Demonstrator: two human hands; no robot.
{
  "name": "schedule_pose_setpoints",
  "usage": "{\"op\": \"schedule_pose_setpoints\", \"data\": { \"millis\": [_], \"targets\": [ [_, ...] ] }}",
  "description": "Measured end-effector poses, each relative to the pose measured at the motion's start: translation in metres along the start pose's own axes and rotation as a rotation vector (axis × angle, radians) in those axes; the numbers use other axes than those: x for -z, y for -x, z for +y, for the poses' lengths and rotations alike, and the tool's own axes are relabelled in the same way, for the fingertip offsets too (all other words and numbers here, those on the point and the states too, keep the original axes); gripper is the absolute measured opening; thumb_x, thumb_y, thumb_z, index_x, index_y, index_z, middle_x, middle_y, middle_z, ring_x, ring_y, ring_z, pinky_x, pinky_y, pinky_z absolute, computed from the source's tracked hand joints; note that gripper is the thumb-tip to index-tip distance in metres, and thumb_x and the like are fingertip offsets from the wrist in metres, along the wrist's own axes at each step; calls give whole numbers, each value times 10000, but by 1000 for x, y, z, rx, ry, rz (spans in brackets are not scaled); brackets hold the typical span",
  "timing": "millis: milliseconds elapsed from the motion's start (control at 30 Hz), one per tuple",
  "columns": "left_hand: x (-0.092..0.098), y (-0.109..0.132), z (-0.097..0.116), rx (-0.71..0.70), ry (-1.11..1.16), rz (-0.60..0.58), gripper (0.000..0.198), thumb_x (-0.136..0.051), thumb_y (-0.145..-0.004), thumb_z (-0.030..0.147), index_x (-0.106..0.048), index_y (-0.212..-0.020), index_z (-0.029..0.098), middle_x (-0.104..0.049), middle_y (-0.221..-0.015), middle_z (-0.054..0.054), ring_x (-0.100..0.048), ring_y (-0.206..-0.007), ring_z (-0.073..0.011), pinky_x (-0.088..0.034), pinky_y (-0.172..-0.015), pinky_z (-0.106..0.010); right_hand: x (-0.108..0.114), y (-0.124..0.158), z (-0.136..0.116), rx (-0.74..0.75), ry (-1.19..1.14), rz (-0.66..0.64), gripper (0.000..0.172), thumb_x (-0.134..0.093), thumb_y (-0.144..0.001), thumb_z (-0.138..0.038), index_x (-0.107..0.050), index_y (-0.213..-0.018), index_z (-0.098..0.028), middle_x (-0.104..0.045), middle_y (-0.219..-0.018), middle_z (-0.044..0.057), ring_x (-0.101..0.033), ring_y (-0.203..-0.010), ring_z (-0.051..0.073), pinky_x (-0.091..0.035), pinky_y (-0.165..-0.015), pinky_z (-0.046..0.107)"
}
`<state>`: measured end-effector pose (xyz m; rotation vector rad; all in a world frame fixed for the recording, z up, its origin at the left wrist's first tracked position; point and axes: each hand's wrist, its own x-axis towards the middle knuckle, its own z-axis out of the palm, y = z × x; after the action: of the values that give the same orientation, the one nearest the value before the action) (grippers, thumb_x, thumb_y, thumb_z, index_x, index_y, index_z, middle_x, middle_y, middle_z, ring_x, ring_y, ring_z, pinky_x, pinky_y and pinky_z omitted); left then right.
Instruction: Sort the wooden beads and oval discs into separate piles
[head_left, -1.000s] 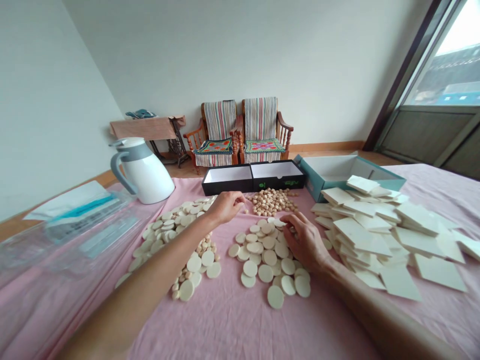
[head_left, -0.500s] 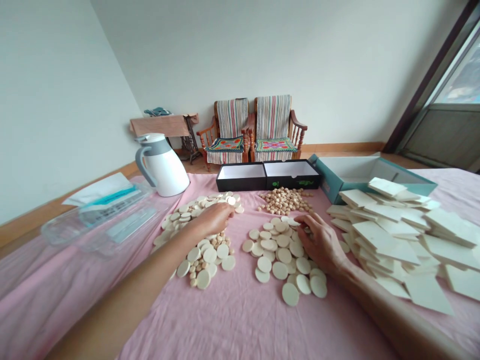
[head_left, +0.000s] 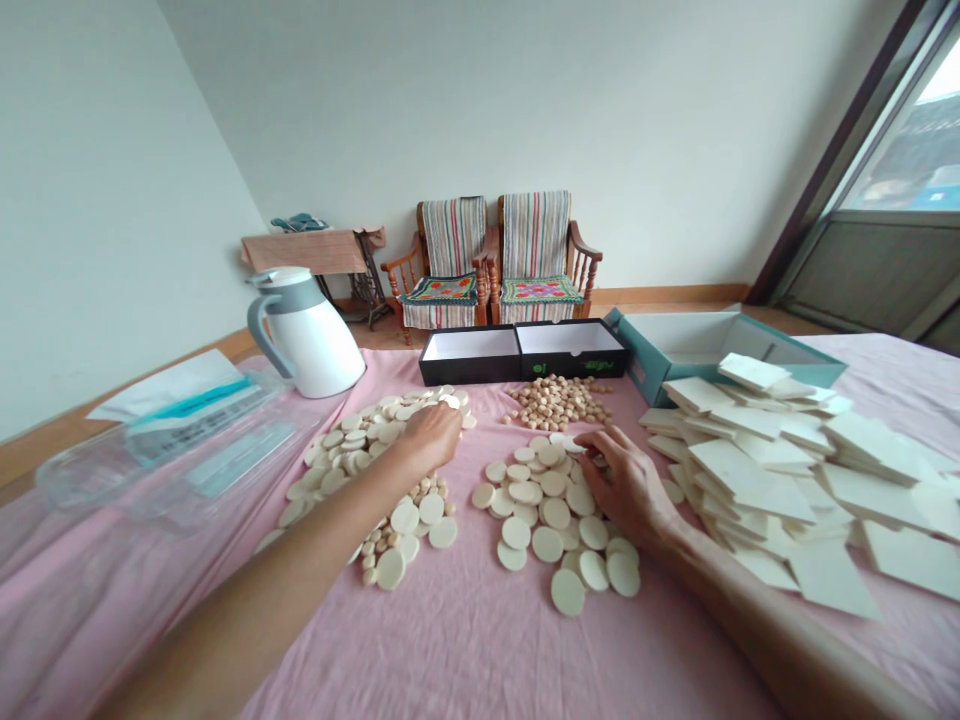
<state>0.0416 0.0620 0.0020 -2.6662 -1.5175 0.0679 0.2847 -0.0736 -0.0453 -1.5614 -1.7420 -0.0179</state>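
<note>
My left hand (head_left: 433, 437) is closed, fingers pressed together, at the far right side of a spread pile of pale round wooden discs (head_left: 349, 440). What its fingertips hold, if anything, is hidden. Under and beside that wrist, small wooden beads (head_left: 386, 540) lie mixed with discs. My right hand (head_left: 626, 480) rests at the upper right of a second pile of wooden discs (head_left: 555, 513). Its fingers are curled, with the index finger and thumb around a pale disc (head_left: 598, 461); part of the grip is hidden.
Beyond the discs lies a heap of wooden beads (head_left: 559, 402), before two black boxes (head_left: 469, 374). A teal box (head_left: 649, 365) and stacked square wooden pieces (head_left: 757, 470) stand right. A white jug (head_left: 319, 345) and clear plastic packaging (head_left: 240, 458) are left, on pink cloth (head_left: 480, 650).
The view has shifted slightly, so the whole scene sits a little further left. My left hand has moved slightly over the pile's edge; my right hand has stayed at its discs.
</note>
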Motion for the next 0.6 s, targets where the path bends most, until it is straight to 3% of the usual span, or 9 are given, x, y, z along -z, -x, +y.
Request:
{"op": "schedule_pose_setpoints", "data": {
  "millis": [267,367,533,600],
  "targets": [
    [0,-7,6,-12,70,85,130,-562,-689,43,-642,-754,123,-666,-825,-155,-644,-874,-286,-486,-787,-379,0,-2,0,4,-12,4,174,-456,-830,-176,-594,-934,-182,-603,-933,68,-585,-799,171,-473,-716,289],
    [6,-21,16,-59,138,167,126,-564,-697,77,-641,-771,144,-668,-827,-115,-637,-861,-250,-482,-789,-334,0,-1,1,4,-13,-7,178,-454,-834,-182,-592,-947,-183,-600,-933,68,-584,-800,172,-472,-714,292],
    [16,-36,24,-168,289,326,273,-500,-789,146,-595,-1044,168,-643,-1043,-68,-618,-862,-159,-463,-813,-255,0,-1,0,-7,-10,-22,177,-455,-832,-173,-589,-948,-181,-593,-951,72,-580,-814,174,-469,-727,296],
    [17,-31,18,-217,323,310,232,-512,-763,125,-629,-958,170,-668,-953,-42,-621,-805,-147,-464,-761,-231,1,-1,0,-11,-4,-27,178,-454,-834,-171,-590,-948,-179,-591,-949,72,-577,-817,175,-466,-730,297]
  ]
}}
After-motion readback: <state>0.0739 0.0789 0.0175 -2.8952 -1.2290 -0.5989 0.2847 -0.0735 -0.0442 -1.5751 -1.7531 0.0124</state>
